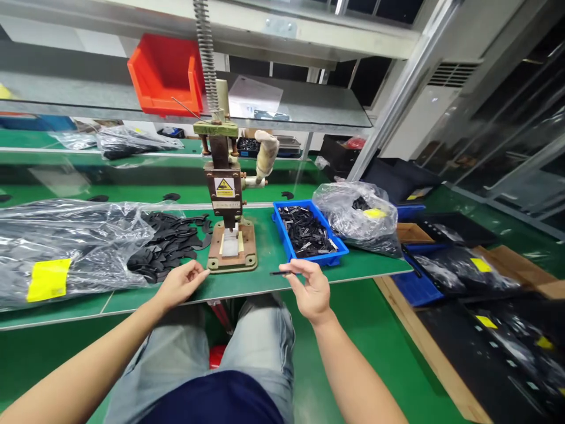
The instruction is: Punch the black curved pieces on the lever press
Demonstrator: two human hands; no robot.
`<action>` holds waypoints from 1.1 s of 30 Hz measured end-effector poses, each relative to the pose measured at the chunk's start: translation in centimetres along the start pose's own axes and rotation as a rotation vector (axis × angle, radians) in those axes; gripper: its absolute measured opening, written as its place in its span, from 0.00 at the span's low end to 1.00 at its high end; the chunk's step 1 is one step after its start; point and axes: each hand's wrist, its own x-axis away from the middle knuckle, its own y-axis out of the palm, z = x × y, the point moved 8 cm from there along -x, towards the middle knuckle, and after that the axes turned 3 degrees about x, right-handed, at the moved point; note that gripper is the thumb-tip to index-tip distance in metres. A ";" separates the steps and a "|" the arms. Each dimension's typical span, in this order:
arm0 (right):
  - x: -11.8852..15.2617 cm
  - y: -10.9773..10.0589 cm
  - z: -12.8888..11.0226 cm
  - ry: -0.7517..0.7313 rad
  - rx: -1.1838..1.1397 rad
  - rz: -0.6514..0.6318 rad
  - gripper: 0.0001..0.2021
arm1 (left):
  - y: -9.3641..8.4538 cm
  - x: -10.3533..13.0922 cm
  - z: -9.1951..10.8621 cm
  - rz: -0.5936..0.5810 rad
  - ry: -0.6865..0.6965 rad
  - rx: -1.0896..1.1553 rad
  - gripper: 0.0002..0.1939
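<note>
My right hand point(310, 288) pinches a thin, dark, narrow strip point(276, 273) between thumb and fingertips, over the front of the green table. The strip points left, toward the hand press point(226, 194). Just behind this hand is a blue tray point(324, 259) holding many small black parts point(304, 229). At the table edge, left of the press base point(247, 259), my left hand point(183, 284) rests with half-curled fingers, the thumb apart, and no object visible in it. Behind it lies a heap of curved flat black pieces point(165, 244). A pale metal block point(230, 242) sits under the press ram.
Clear plastic bags lie left point(88, 235) and right point(357, 206) on the table. The press handle point(266, 154) juts out to the right. An orange bin point(165, 76) stands on the shelf above. Cartons and bagged parts point(463, 271) are at the far right.
</note>
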 end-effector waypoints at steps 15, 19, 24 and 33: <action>3.9 9.5 2.5 0.277 -0.093 -0.083 0.14 | 1.4 3.2 13.5 -0.080 0.442 0.360 0.14; 3.4 10.4 2.8 0.284 -0.076 -0.114 0.13 | 0.5 2.9 13.5 -0.073 0.524 0.351 0.13; 1.1 11.9 2.6 0.278 -0.010 -0.247 0.16 | -1.0 1.2 12.8 -0.052 0.525 0.278 0.07; -14.6 5.3 -3.5 0.040 0.087 0.099 0.17 | -3.5 -8.0 6.6 0.171 0.422 -0.133 0.10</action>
